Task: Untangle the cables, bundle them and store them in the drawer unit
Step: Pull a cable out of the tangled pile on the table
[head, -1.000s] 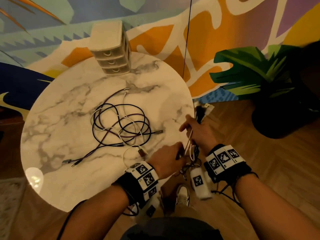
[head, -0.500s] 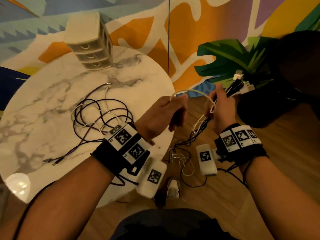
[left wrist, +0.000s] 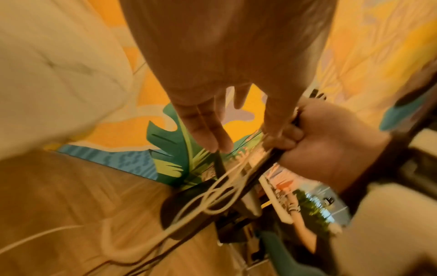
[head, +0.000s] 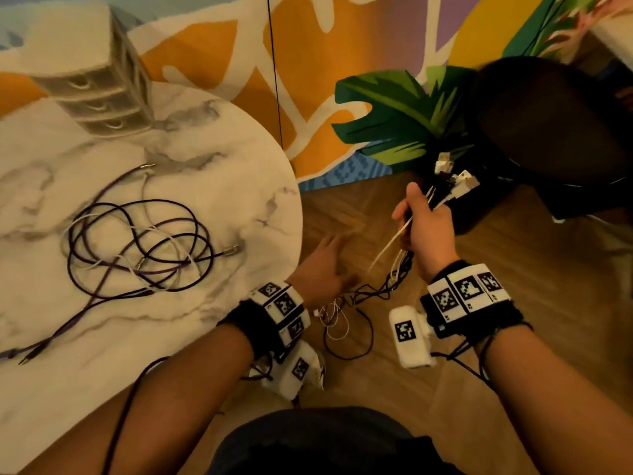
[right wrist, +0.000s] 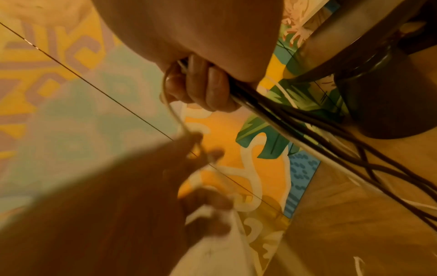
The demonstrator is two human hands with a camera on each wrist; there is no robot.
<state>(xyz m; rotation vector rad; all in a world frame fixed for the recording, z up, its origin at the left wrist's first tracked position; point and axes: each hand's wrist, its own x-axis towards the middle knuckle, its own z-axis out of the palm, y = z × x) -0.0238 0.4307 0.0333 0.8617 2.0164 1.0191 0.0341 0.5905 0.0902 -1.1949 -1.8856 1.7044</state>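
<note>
My right hand (head: 424, 221) is raised over the floor right of the table and grips a bundle of dark and white cables (right wrist: 295, 128). The plug ends (head: 452, 180) stick up past its fist. A white cable (head: 390, 241) slants down-left from that fist toward my left hand (head: 325, 265). The left hand is blurred, with straight spread fingers (left wrist: 205, 134); whether it touches the white cable is unclear. The bundle's loose ends trail on the floor (head: 346, 323). A tangle of purple, black and white cables (head: 137, 241) lies on the marble table (head: 239, 159). The shut drawer unit (head: 99, 94) stands at the back.
A dark round pot (head: 548, 132) stands on the wooden floor (head: 513, 303) just beyond my right hand. A thin black cord (head: 274, 80) hangs down the painted wall behind the table. My shoe (head: 318, 368) is beside the table's edge.
Both hands rose from the table's edge with the bundle. Since half a second ago, the left hand has dropped from the white loop it held up, fingers now straight. The right hand stays raised.
</note>
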